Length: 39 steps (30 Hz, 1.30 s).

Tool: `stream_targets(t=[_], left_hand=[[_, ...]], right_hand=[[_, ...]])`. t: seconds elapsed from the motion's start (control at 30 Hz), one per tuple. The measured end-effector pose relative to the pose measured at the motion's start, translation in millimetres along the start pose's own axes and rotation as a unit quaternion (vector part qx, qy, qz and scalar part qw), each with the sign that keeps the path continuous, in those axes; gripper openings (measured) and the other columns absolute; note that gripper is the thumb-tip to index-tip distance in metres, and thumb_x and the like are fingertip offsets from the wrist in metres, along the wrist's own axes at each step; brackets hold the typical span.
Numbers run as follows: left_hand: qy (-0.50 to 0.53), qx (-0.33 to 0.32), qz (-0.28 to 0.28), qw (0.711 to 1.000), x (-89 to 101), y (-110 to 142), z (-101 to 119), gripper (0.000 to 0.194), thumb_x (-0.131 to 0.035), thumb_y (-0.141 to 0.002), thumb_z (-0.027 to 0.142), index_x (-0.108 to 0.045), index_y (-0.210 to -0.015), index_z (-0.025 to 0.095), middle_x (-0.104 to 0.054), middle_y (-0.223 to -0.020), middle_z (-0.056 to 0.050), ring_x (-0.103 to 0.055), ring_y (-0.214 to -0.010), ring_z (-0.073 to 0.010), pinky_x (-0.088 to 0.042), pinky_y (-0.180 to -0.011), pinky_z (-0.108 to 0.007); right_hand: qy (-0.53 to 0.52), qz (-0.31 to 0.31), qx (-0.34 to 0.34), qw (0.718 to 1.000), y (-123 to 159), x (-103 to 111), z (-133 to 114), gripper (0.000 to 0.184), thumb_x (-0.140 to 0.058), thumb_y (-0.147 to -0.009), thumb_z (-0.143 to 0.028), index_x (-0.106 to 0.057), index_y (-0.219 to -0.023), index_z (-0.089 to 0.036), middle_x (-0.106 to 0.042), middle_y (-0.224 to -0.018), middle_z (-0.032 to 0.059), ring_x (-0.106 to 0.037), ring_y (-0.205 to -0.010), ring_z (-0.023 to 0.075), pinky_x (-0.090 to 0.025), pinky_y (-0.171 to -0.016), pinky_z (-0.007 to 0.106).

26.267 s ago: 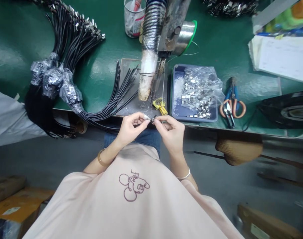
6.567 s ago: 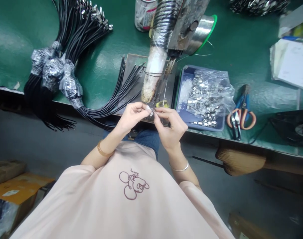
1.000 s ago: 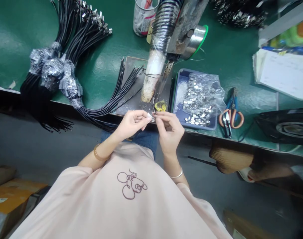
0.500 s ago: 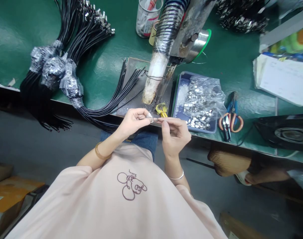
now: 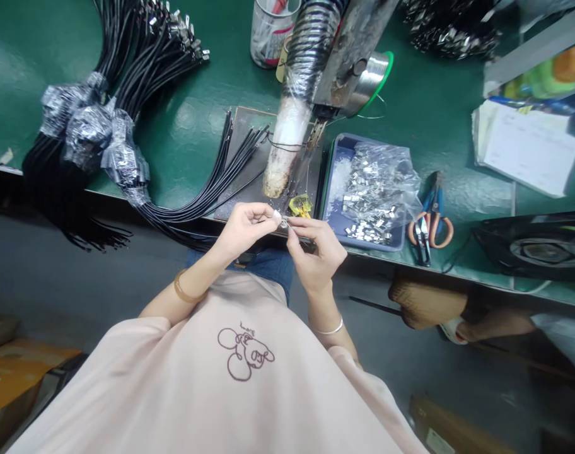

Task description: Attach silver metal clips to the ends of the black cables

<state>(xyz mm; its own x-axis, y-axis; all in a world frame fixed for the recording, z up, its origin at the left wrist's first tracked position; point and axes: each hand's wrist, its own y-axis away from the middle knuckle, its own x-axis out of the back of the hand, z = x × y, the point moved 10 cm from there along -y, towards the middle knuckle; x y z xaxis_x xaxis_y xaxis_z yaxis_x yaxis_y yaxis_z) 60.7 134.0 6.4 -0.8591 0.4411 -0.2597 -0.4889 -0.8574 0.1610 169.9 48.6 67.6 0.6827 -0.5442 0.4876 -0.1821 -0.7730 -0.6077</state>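
My left hand point(image 5: 249, 230) is closed in a pinch, thumb against forefinger, at the bench's front edge. Facing it, my right hand point(image 5: 319, 251) pinches too, its other fingers curled in. A small shiny metal piece point(image 5: 284, 223) sits between the two sets of fingertips; its exact kind is too small to tell. Just beyond them lies a yellow item point(image 5: 300, 205) on a dark plate point(image 5: 244, 129). Black cables point(image 5: 193, 211) run across that plate, left of my hands. To the right stands a blue tray point(image 5: 397, 244) with a plastic bag point(image 5: 386, 173) and loose metal clips point(image 5: 370, 227).
A taped duct point(image 5: 287, 132) hangs over the plate, beside a solder wire spool point(image 5: 370, 82). Orange-handled pliers point(image 5: 432, 230) lie right of the tray, before a black device point(image 5: 543, 246). Wrapped cable bundles point(image 5: 124, 161) cover the left side. Another person's leg point(image 5: 495, 323) shows below the bench.
My right hand has moved left, closer to my left hand, and its fingertips now meet the left ones around the metal piece. The whole view has shifted slightly.
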Motion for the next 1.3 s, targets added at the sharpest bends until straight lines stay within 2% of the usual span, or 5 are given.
stream_targets(t=[0.13,0.47,0.77,1.07,1.3], left_hand=[[-0.005,-0.001,0.009,1.0,1.4,-1.8,-0.6,0.025,-0.079,-0.066,0.033,-0.063,-0.058,0.015,-0.058,-0.055,0.002,-0.049,-0.054,-0.0081,-0.043,-0.057,-0.023],[0.009,-0.008,0.042,0.999,8.2,-8.4,-6.1,0.017,-0.078,-0.063,0.028,-0.068,-0.062,0.013,-0.063,-0.058,0.001,-0.053,-0.055,-0.0085,-0.045,-0.059,-0.022],[0.01,-0.009,0.062,0.998,9.3,-9.5,-5.0,0.023,-0.082,-0.063,0.032,-0.069,-0.061,0.013,-0.06,-0.053,0.003,-0.051,-0.053,-0.0076,-0.043,-0.055,-0.021],[0.007,-0.023,0.051,0.998,9.8,-9.0,-3.2,0.02,-0.081,-0.066,0.03,-0.069,-0.063,0.013,-0.065,-0.058,0.001,-0.054,-0.055,-0.0085,-0.045,-0.058,-0.022],[-0.008,-0.008,0.056,0.998,12.9,-7.7,-7.8,0.013,-0.076,-0.067,0.023,-0.07,-0.063,0.012,-0.066,-0.06,0.0,-0.055,-0.057,-0.0084,-0.043,-0.059,-0.021]], right_hand=[[0.013,-0.004,0.008,1.0,-0.5,-1.5,1.1,0.012,-0.063,-0.09,-0.017,-0.064,-0.084,-0.027,-0.079,-0.09,0.0025,-0.076,-0.084,0.0202,-0.061,-0.076,0.038],[0.027,-0.007,0.027,0.999,-6.5,-4.1,0.7,0.014,-0.063,-0.09,-0.012,-0.063,-0.084,-0.025,-0.079,-0.092,0.0027,-0.076,-0.085,0.0189,-0.061,-0.077,0.036],[0.011,0.001,0.063,0.998,-13.3,-3.4,-4.2,0.016,-0.068,-0.086,-0.006,-0.063,-0.084,-0.022,-0.078,-0.091,0.0029,-0.075,-0.084,0.0162,-0.061,-0.076,0.03],[0.036,-0.006,0.065,0.997,-15.6,-2.8,-10.9,0.017,-0.069,-0.085,-0.006,-0.064,-0.083,-0.022,-0.078,-0.092,0.0033,-0.076,-0.084,0.0157,-0.062,-0.076,0.028],[0.024,-0.024,0.056,0.998,-12.7,-5.0,-8.2,0.018,-0.067,-0.085,-0.007,-0.059,-0.081,-0.023,-0.077,-0.09,0.0041,-0.076,-0.085,0.0169,-0.062,-0.076,0.031]])
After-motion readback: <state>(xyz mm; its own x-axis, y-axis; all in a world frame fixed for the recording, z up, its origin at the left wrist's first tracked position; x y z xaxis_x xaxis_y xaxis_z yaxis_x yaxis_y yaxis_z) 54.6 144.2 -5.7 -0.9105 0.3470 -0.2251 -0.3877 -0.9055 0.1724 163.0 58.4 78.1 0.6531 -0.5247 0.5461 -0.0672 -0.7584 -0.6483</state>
